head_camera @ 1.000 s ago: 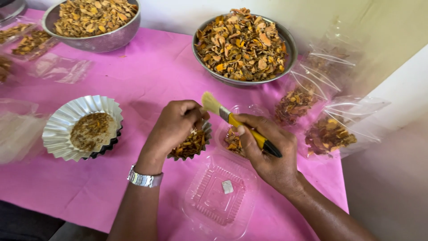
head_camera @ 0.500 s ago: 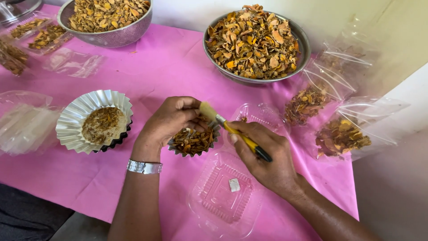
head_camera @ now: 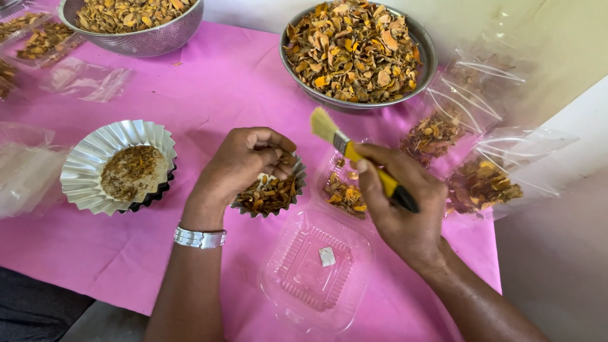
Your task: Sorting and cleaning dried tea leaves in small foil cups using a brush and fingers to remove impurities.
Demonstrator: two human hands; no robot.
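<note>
My left hand (head_camera: pixel 244 166) rests on a small fluted foil cup (head_camera: pixel 269 195) holding dried orange-brown pieces, its fingers curled over the cup's rim. My right hand (head_camera: pixel 402 206) grips a yellow-handled paintbrush (head_camera: pixel 361 157), bristles pointing up and to the left, above an open clear plastic clamshell box (head_camera: pixel 316 266). The box's far half (head_camera: pixel 344 190) holds a few dried pieces; its near half holds a small white square. I wear a metal watch (head_camera: pixel 199 237) on my left wrist.
A pink cloth (head_camera: pixel 209 82) covers the table. Two steel bowls (head_camera: pixel 415 88) (head_camera: pixel 136 41) of dried pieces stand at the back. A stack of fluted foil cups (head_camera: pixel 117 168) with crumbs sits at left. Filled clear bags (head_camera: pixel 481 183) lie at right, more bags (head_camera: pixel 25 164) at left.
My right hand has lifted the brush off the small cup and drawn it to the right. My left hand has stayed on the cup.
</note>
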